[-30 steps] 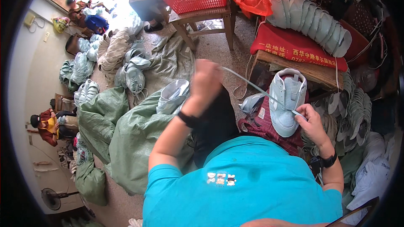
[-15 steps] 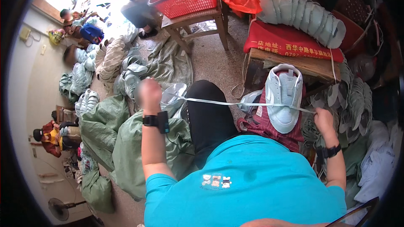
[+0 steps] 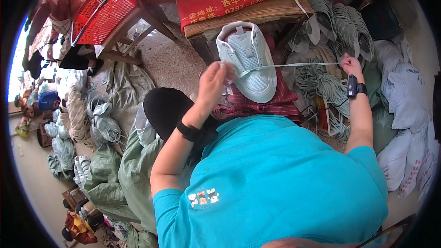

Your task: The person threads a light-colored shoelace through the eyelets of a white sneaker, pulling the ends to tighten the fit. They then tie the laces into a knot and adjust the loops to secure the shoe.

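Stretching almost level from the front of a pale shoe to the right hand, a flat pale lace crosses in front of the wearer. The right hand pinches its far-right end between closed fingertips, well apart from the shoe. The left hand is at the shoe's left side with its fingers bent; they are blurred, so whether they grip anything, I cannot tell. The shoe rests on a maroon striped cloth at the wearer's lap, toe near, opening far, beside a low wooden bench covered with a red cloth. Near the right forearm lies a loose heap of pale laces, with white bags farther right. To the left are green sacks; at the far left, a red basket sits on a wooden stool.
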{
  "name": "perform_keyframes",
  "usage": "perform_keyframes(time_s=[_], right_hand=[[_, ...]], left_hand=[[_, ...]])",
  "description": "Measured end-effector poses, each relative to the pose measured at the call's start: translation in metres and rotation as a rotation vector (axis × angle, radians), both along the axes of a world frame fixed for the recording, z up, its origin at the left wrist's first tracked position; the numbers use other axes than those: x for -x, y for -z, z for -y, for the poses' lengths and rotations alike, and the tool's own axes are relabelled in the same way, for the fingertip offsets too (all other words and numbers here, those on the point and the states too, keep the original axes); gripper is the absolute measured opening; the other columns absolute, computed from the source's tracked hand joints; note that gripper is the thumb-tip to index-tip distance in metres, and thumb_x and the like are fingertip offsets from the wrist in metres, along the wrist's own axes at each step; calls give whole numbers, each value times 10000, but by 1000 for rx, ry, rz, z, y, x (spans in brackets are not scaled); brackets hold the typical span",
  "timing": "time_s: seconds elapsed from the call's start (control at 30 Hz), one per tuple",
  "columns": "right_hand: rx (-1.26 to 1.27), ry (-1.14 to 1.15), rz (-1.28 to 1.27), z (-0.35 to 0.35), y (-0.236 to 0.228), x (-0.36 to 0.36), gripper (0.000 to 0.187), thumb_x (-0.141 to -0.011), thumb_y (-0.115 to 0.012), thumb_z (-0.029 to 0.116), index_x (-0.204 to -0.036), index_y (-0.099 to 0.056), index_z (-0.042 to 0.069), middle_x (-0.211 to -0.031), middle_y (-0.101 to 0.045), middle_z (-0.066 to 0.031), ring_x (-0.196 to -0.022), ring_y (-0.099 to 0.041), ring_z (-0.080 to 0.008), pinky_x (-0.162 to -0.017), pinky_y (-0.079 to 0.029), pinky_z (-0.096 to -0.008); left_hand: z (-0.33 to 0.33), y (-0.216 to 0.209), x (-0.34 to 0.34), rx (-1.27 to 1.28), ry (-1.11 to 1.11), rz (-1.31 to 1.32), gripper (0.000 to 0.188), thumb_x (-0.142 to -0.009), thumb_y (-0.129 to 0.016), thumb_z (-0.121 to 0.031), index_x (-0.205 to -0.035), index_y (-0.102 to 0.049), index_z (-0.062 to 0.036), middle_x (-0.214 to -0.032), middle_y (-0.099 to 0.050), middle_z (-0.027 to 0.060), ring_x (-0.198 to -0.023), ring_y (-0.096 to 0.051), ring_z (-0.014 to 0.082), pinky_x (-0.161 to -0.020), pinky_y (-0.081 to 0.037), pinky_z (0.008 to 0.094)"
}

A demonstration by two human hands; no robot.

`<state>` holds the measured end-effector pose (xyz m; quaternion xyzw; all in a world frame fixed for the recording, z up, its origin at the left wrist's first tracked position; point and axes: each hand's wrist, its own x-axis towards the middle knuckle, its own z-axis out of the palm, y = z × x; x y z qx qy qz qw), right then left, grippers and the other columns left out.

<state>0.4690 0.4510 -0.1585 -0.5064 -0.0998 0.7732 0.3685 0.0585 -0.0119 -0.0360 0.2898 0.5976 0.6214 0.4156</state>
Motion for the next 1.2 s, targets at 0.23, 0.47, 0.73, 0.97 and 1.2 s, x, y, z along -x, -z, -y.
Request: perform_keyframes(time_s=[0.23,0.47,0.73,0.97,1.2], right_hand=[[-321,-213,482,2,36,-154,101,-878,-494,31,-816,-573,17,-691,-474,-23,-566,-490,-123,-466,-366,-288],[-466,-731,384,172,-78,149,274,-934,-580,157,-1153,-576,-7,-852,-644,-55,-527,-422,-51,-436,-306,-210],[-971,-1221,234,263,-150,229,185,-967,-589,195,-1010,-614,16,-857,-626,1,-705,-524,-40,-632,-415,-199],[-918,-1331,328,256,-145,237,166,-878,-651,193,-875,-652,26,-710,-598,-10,-661,-542,-87,-609,-441,-262],[-2197,-1282,1010,289,-186,258,71,-768,-590,93,-759,-539,45,-726,-607,-144,-724,-609,-359,-644,-479,-477]], left_hand=[[-5,2,-10,184,243,-102,320,-1045,-440,-317,-997,-592,-41,-722,-552,-9,-595,-496,63,-509,-401,219],[-4,-8,-14,324,215,-201,305,-1011,-506,-278,-866,-597,-25,-663,-514,-19,-603,-492,71,-543,-405,243],[-12,-3,-15,293,183,132,270,-956,-528,-214,-767,-591,-31,-628,-513,-9,-569,-474,82,-544,-376,235],[-21,-3,-16,263,175,104,267,-940,-527,-210,-749,-599,-38,-615,-527,-8,-547,-483,90,-518,-382,241],[-22,-9,-27,315,174,-941,196,-864,-572,-242,-809,-628,-62,-776,-651,185,-744,-641,395,-662,-499,505]])
